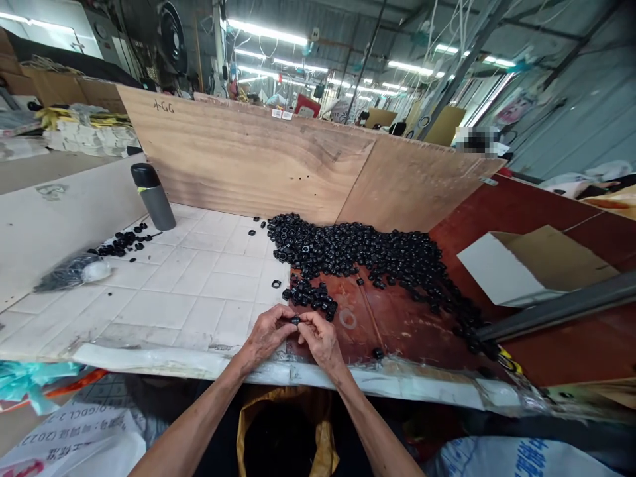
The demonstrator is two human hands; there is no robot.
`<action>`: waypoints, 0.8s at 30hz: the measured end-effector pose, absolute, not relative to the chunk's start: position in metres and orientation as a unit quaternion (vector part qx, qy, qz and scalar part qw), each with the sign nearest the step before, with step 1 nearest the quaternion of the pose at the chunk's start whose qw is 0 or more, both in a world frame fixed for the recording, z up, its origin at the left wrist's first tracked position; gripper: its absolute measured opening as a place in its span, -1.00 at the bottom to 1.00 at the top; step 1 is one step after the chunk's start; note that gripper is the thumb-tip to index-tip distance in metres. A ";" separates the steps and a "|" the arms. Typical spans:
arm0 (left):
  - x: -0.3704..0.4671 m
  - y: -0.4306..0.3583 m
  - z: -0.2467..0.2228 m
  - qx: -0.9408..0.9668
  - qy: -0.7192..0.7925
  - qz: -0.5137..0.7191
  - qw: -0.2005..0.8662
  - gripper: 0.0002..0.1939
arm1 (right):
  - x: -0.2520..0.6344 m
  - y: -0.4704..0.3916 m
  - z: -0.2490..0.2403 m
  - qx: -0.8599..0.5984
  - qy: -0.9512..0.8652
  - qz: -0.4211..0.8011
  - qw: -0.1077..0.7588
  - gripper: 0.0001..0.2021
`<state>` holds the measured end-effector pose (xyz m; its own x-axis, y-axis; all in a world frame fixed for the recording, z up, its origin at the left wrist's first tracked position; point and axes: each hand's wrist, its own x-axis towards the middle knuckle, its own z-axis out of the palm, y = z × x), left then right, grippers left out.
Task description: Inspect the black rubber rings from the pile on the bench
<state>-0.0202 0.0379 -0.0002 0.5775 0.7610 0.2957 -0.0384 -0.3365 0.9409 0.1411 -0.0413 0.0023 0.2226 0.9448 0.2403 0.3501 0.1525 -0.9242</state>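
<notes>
Between the fingertips of both hands is a small black plastic part (295, 320), just above the bench's front area. My left hand (268, 333) pinches it from the left side. From the right, my right hand (319, 336) grips it with thumb and fingers. The fingers partly cover the part, so its exact kind is unclear. Right behind the hands lies a small cluster of similar black parts (313, 296). Farther back, a large heap of black ring-like parts (348, 248) spreads along the wooden board and down the right side.
A dark flask (154, 199) stands at the back left, near scattered black bits (122, 244) and a plastic bag (74, 271). An open white carton (501, 268) is at right beside a metal bar (561, 301). Below the bench edge hangs an open yellowish sack (243, 430).
</notes>
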 end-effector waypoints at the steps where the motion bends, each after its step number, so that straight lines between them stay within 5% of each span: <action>1: -0.021 0.036 0.002 0.733 0.251 0.383 0.503 -0.88 | 0.140 -0.042 0.003 -0.587 -0.550 0.299 0.513 -0.81; 7: -0.041 0.014 0.025 0.819 0.194 0.345 0.415 -0.84 | 0.133 -0.067 0.013 -0.603 -0.496 0.405 0.475 -0.76; 13: -0.064 0.015 0.047 0.871 0.144 0.139 0.449 -0.87 | 0.145 -0.093 0.023 -0.602 -0.570 0.390 0.400 -0.68; 16: -0.054 0.057 0.036 0.849 0.265 0.268 0.370 -0.64 | 0.161 -0.085 0.011 -0.665 -0.523 0.244 0.473 -0.66; 18: -0.039 0.094 0.021 0.823 0.356 0.362 0.256 -0.32 | 0.174 -0.074 -0.001 -0.704 -0.486 0.115 0.506 -0.80; 21: -0.012 0.138 0.003 0.863 0.321 0.322 0.218 0.13 | 0.192 -0.059 -0.017 -0.724 -0.474 0.003 0.501 -0.79; 24: 0.013 0.152 -0.006 0.912 0.225 0.269 0.212 0.16 | 0.200 -0.051 -0.024 -0.739 -0.475 -0.014 0.478 -0.71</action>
